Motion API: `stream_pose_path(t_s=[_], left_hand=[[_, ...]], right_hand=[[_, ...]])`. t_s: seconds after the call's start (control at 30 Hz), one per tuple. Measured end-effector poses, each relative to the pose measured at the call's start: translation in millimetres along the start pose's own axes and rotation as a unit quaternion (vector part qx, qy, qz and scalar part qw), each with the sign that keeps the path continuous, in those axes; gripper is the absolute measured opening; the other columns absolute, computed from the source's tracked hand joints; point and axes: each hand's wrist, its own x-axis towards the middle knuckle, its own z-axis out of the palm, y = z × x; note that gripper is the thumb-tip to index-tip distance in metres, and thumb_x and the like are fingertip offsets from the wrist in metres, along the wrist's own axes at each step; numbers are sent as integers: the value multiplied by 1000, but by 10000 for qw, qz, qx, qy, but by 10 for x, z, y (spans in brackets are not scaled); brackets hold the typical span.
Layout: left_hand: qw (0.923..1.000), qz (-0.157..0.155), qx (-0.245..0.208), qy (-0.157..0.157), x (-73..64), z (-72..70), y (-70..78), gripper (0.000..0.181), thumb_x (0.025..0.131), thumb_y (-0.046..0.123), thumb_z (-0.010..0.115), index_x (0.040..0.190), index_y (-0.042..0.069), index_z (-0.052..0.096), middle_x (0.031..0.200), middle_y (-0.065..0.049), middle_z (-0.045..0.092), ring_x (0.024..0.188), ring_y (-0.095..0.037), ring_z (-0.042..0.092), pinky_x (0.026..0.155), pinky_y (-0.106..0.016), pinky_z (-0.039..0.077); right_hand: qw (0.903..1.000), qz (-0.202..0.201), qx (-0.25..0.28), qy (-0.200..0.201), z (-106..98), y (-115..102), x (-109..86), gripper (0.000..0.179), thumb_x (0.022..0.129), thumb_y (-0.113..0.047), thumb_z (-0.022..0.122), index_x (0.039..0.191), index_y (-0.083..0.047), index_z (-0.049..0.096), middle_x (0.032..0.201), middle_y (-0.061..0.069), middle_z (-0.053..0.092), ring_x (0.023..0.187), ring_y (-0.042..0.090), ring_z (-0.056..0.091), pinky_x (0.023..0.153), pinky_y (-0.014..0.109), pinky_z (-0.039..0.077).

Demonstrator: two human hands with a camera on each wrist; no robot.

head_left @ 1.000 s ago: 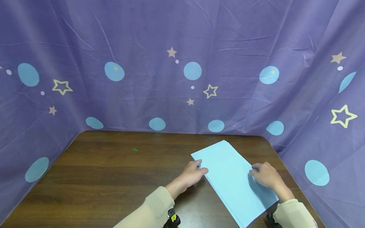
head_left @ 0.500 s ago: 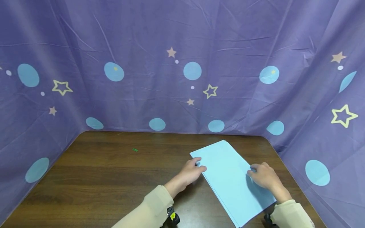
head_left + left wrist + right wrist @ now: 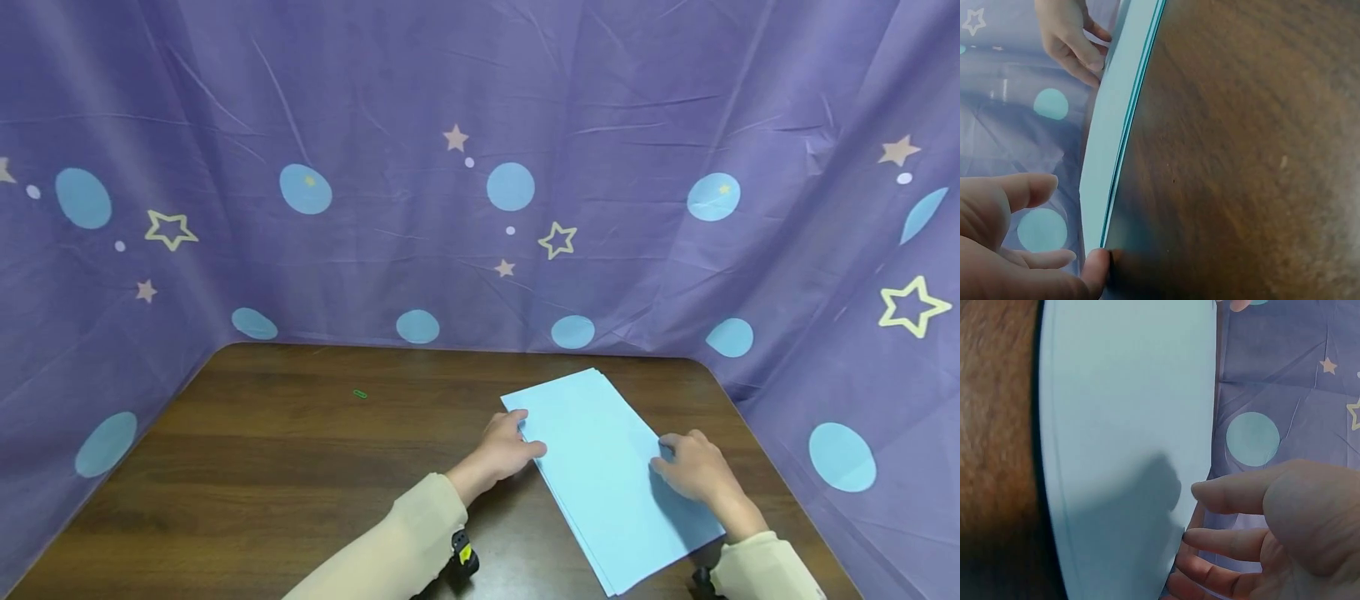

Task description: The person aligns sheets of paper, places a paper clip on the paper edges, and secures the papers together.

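Note:
A stack of light blue paper [image 3: 600, 475] lies slanted on the right part of the table. My left hand [image 3: 504, 446] is at its left long edge. In the left wrist view a fingertip [image 3: 1095, 270] touches the stack's edge, while the other visible digits stand apart from it. Thin gaps show between the layers there. My right hand [image 3: 696, 471] is at the opposite long edge. In the right wrist view its thumb and fingers [image 3: 1229, 544] reach the paper's edge, the lower fingers partly hidden, and a hand-shaped shadow falls on the top sheet.
A small green paper clip [image 3: 360, 394] lies toward the back left of the brown wooden table [image 3: 285, 475]. A purple curtain [image 3: 375, 167] with stars and blue dots borders the back and both sides.
The paper stack has moved slightly, its near end shifting left. Both hands stay at its long edges, with small movements only. The head view has turned slightly left.

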Motion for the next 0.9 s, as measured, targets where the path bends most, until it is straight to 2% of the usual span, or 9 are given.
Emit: stream_pose_path(t_s=[0.13,0.23,0.4,0.53,0.63,0.77,0.9], left_hand=[[9995,53,304,81,42,34,14,75,88,14,77,154,-7,48,153,-28,43,130,-37,53,111,-53,48],[9978,100,640,143,91,78,3,76,87,15,78,153,-9,48,155,-29,42,144,-40,44,118,-52,42],[9930,270,1114,278,124,112,19,70,89,19,72,149,-11,51,155,-32,41,146,-45,40,120,-54,39],[9901,348,1311,364,129,121,32,65,93,20,68,148,-11,53,156,-33,40,147,-47,37,119,-57,39],[9871,433,1468,475,203,174,-60,65,92,22,71,147,-8,56,155,-31,41,145,-48,38,115,-58,42],[9833,524,1661,534,232,200,-106,64,90,21,74,144,-9,58,154,-31,41,143,-48,38,114,-59,42],[9825,555,1709,486,177,161,-46,63,88,18,75,141,-12,59,153,-33,40,141,-49,38,114,-60,41]], right_hand=[[10000,75,4,-40,11,1,-8,54,96,-23,72,132,16,62,119,36,60,108,53,60,92,66,50],[9999,101,0,-13,14,-4,-16,55,94,-22,73,133,16,62,118,36,60,106,52,60,91,66,51],[9999,83,-6,117,29,-18,-28,55,93,-21,75,132,16,63,118,36,60,107,54,60,92,67,50],[9999,68,-3,158,39,-38,-39,56,92,-21,76,131,17,62,118,38,59,107,56,59,92,67,50],[9998,69,2,166,38,-55,-45,56,93,-21,76,132,17,62,119,39,59,108,57,59,93,67,50],[9998,18,1,186,43,-59,-50,56,93,-20,77,131,17,62,120,39,59,110,58,59,93,67,50],[9997,-15,22,241,61,-65,-53,55,92,-20,77,130,18,62,118,39,60,110,58,59,92,68,50]])
